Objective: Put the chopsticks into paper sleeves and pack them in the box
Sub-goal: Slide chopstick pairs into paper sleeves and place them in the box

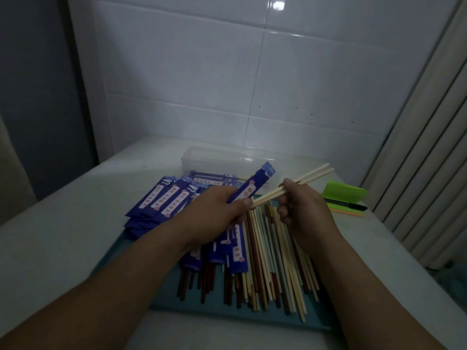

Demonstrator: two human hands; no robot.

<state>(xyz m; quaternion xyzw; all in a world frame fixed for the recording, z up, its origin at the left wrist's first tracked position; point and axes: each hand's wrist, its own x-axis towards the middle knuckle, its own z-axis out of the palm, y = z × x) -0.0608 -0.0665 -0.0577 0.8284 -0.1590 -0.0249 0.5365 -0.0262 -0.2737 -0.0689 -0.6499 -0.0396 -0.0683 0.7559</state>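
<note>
**Containers**
- The clear plastic box [202, 155] stands on the desk [63, 236] at the far side, behind both hands. Several blue packed sleeves [214, 179] lie lengthwise inside it and show through the near wall.
- The teal tray [202, 311] lies nearest the person. It carries the loose chopsticks [273, 261], light, brown and dark, laid roughly parallel and pointing away from the person.
- A fan of blue empty sleeves [164, 198] covers the tray's far left corner.
- More blue sleeves [237, 258] lie across the dark sticks under the left forearm. Whether those sticks are inside them cannot be told.

**Grips and task items**
- The left grip [222, 210] grasps the held sleeve [255, 184] by its lower end, with the thumb on top. The sleeve slants up and to the right, above the tray.
- The right grip [303, 208] pinches the pale chopstick pair [310, 176] about midway along. The pair lies side by side, slanting up to the right.
- The lower tips of the pair meet the mouth of the held sleeve, just beside the left thumb. The rest of the pair is outside the sleeve.

**Other items**
- At the right of the desk, well apart from the tray, lie a green case [346, 193], a black marker [346, 203] and an orange strip [348, 212].
</note>
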